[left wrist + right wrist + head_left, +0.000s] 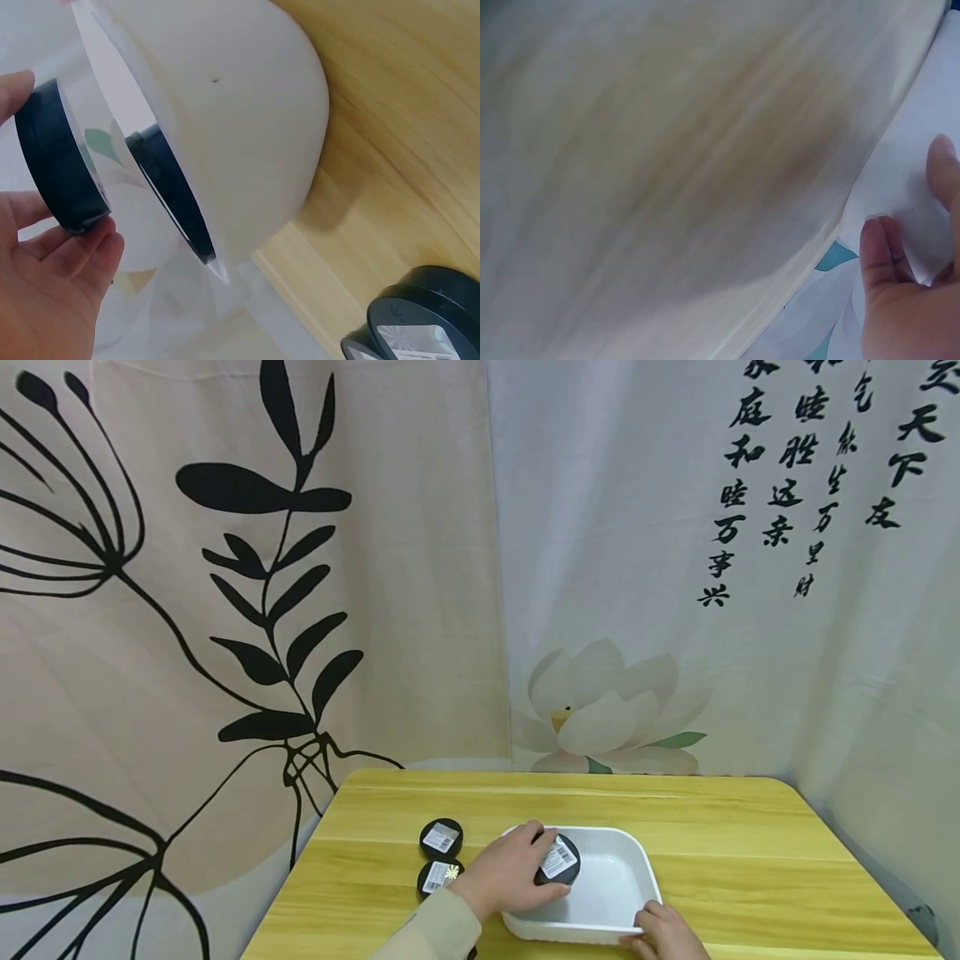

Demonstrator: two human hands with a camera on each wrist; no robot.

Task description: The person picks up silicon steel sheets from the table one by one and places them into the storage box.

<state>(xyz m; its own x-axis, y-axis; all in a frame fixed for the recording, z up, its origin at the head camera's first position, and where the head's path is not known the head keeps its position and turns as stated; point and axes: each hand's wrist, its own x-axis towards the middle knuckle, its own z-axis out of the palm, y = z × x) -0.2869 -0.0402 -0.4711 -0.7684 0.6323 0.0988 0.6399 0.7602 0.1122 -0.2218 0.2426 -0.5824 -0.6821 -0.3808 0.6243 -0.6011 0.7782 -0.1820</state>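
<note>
My left hand (pixel 510 872) grips a flat, round black container (pixel 561 858) with a white barcode label, thumb and fingers on its edge. It is over the white tray (pixel 618 860). In the left wrist view the held container (pixel 60 157) is tilted beside the tray wall (pixel 232 112), and a second black container (pixel 176 195) shows inside the rim. My right hand (pixel 663 931) pinches the tray's near right corner; in the right wrist view, the fingers (pixel 881 259) and thumb are on the white tray (pixel 900 180).
Two labelled black round containers (pixel 441 838) lie left of the tray on the yellow wooden table (pixel 735 843). A small dark edge (pixel 472 952) shows beneath the left sleeve. Behind the table hangs a printed curtain (pixel 420 568) with plants and characters.
</note>
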